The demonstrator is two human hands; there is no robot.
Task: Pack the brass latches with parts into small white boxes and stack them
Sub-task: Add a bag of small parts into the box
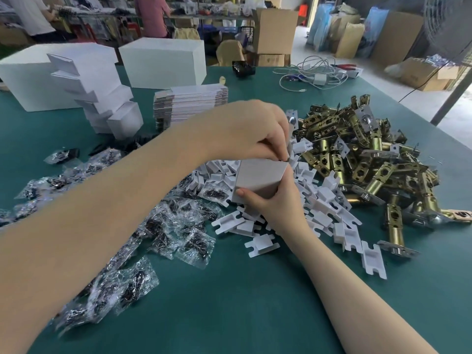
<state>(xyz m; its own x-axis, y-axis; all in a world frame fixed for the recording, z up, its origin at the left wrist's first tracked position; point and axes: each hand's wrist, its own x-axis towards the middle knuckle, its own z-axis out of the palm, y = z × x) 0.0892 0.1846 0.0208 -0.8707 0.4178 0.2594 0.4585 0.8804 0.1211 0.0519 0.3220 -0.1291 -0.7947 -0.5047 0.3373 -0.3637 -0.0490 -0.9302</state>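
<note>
**Two hands on one small box**

The right hand point(270, 200) holds the small white box point(258, 178) from below, above the surface point(242, 302). The left hand point(255, 131) pinches at its upper right end, fingers curled; what they hold is hidden. The box's long axis points up-right toward the brass latches point(370, 154).

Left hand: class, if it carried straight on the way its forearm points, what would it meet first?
Probably the pile of brass tubular latches just past the left hand, though depth is unclear; its fingers pinch at the small white cardboard box.
</note>
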